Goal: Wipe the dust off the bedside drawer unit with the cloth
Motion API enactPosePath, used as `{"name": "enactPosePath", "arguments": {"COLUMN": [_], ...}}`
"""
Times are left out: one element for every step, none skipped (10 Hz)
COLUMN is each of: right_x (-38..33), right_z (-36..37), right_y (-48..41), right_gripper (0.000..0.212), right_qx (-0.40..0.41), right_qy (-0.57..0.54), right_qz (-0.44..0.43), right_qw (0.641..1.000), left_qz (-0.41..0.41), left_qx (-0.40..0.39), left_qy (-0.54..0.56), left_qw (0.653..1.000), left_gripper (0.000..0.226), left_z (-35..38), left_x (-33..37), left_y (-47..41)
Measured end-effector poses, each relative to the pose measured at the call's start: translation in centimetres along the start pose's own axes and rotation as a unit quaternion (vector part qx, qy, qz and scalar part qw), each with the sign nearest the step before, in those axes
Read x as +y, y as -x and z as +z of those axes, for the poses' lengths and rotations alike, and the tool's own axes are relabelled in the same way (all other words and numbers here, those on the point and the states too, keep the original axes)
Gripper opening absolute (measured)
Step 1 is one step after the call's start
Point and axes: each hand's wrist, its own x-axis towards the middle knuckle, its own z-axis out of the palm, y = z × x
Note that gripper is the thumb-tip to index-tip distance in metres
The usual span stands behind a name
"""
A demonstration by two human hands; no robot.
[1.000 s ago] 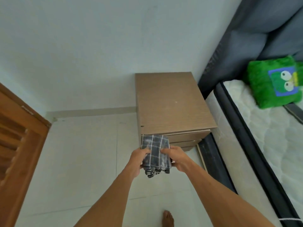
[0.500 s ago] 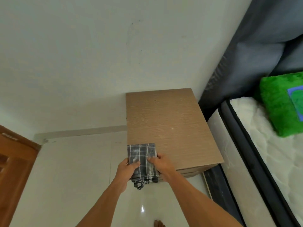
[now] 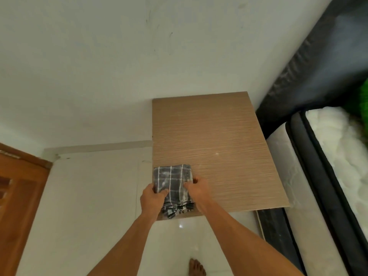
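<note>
The bedside drawer unit (image 3: pixel 215 140) is light brown wood and stands against the white wall; I see mainly its top from above. A folded grey checked cloth (image 3: pixel 172 177) lies on the top's near left corner, its frayed end hanging toward the front edge. My left hand (image 3: pixel 152 199) grips the cloth's left side and my right hand (image 3: pixel 197 189) grips its right side. A small white speck shows on the top right of the cloth.
A bed with a white mattress (image 3: pixel 338 166) and dark frame (image 3: pixel 310 76) stands right of the unit. A brown wooden door (image 3: pixel 18 196) is at the left. The white tiled floor (image 3: pixel 89 196) lies left of the unit, with a bare foot (image 3: pixel 196 267) below.
Both hands carried the cloth from in front of the drawers up onto the top's near left corner. The view moved closer and more overhead; the drawer fronts are now hidden.
</note>
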Motion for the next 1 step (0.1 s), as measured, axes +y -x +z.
{"name": "enactPosePath", "arguments": {"right_x": [-0.21], "right_z": [-0.30], "right_y": [0.93], "right_gripper": [0.014], "right_qx": [0.023], "right_qy": [0.067], "right_qz": [-0.018], "right_qw": [0.997], "left_qz": [-0.007], "left_qx": [0.033], "left_qy": [0.010], "left_qw": [0.999], "left_gripper": [0.026], "left_z": [-0.43], "left_x": [0.66], "left_y": [1.58]}}
